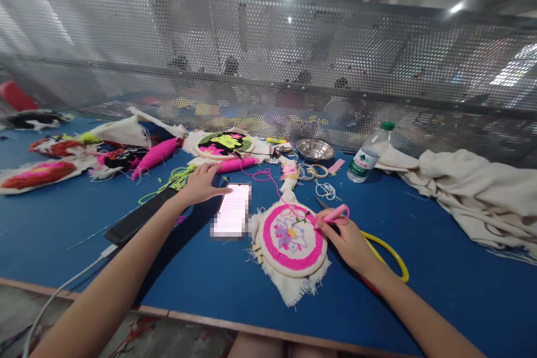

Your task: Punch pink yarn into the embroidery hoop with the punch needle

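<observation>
My right hand (346, 238) is closed round a pink punch needle (333, 214), whose tip rests at the right rim of a round embroidery hoop (292, 240) with a pink border and a flower design. Pink yarn (272, 182) trails from the needle across the blue table (440, 285). My left hand (202, 182) lies open with fingers stretched out, its fingertips touching the top edge of a lit phone (232, 211) that lies flat beside the hoop.
A second hoop with green and pink work (225, 144), a steel bowl (315, 150), a water bottle (369, 155), pink yarn skeins (156, 156), cream cloth (474, 193), a yellow ring (392, 254) and a dark power bank (140, 215) lie around. A perforated metal screen (268, 67) backs the table.
</observation>
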Motion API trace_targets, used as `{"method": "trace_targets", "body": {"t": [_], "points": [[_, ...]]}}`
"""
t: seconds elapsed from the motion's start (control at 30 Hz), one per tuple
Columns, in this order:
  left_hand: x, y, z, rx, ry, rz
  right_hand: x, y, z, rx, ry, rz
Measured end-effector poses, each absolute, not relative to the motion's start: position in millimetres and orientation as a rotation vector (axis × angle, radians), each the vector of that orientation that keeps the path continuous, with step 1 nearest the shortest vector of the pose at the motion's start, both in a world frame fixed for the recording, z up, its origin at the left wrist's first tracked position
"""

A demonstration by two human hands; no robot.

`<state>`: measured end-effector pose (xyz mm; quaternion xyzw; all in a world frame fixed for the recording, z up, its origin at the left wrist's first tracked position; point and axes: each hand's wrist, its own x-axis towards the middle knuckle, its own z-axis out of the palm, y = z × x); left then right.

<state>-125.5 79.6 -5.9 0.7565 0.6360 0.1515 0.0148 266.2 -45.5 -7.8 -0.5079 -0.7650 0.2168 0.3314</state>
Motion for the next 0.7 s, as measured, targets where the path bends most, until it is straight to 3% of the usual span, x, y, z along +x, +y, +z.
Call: {"method": "trace_targets", "body": {"t": [0.7], "points": [[-123,81,-9,2.355,1.873,0.469,265,-47,-6,-1.359,-2.011,0.539]]}}
